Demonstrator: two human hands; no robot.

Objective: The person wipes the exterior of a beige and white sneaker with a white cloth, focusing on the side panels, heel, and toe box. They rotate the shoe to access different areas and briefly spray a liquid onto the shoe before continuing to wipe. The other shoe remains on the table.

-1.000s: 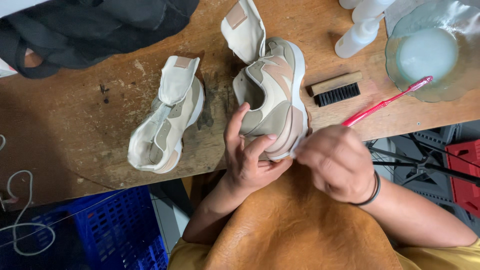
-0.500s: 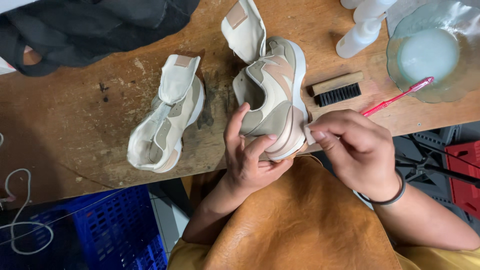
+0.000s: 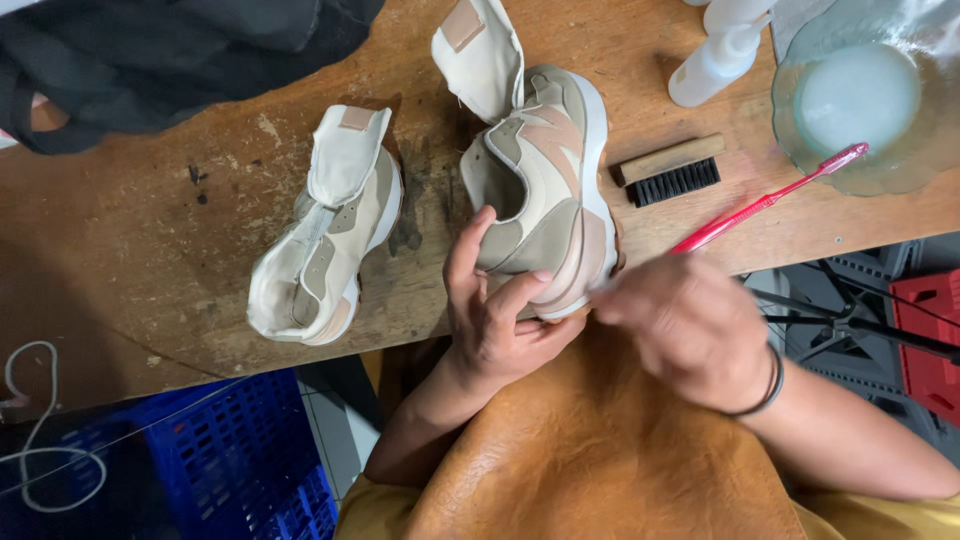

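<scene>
Head view. The left hand point(image 3: 500, 330) cups the heel end of a beige shoe point(image 3: 545, 190), thumb on the side panel and forefinger hooked over the collar; its grip is closed around the shoe, which seems meant to steady it and tip the sole edge toward the other hand. The shoe lies on its side at the near edge of the worktop point(image 3: 130, 250), heel hanging slightly past the edge above the person's lap, tongue pulled out and folded away so the opening is bare.

The right hand point(image 3: 690, 330) is blurred, its grip wrapped tight around the handle of a pink toothbrush point(image 3: 770, 200). The handle slants up and away toward the bowl; the bristle end is hidden by the fingers, close against the white sole at the heel, though I cannot tell whether it touches.

A tan leather apron point(image 3: 590, 450) covers the lap right under the shoe, well placed to catch drips.

The second shoe point(image 3: 325, 235) rests apart on the left, tongue also pulled back. A wooden brush point(image 3: 672, 170) lies bristles down just beside the held shoe. A glass bowl point(image 3: 860, 100) of milky liquid and a white bottle point(image 3: 715, 55) stand on the right, within reach of the brushing hand. A dark cloth point(image 3: 180, 50) is heaped at the far left, and a blue crate point(image 3: 210, 460) sits below.
</scene>
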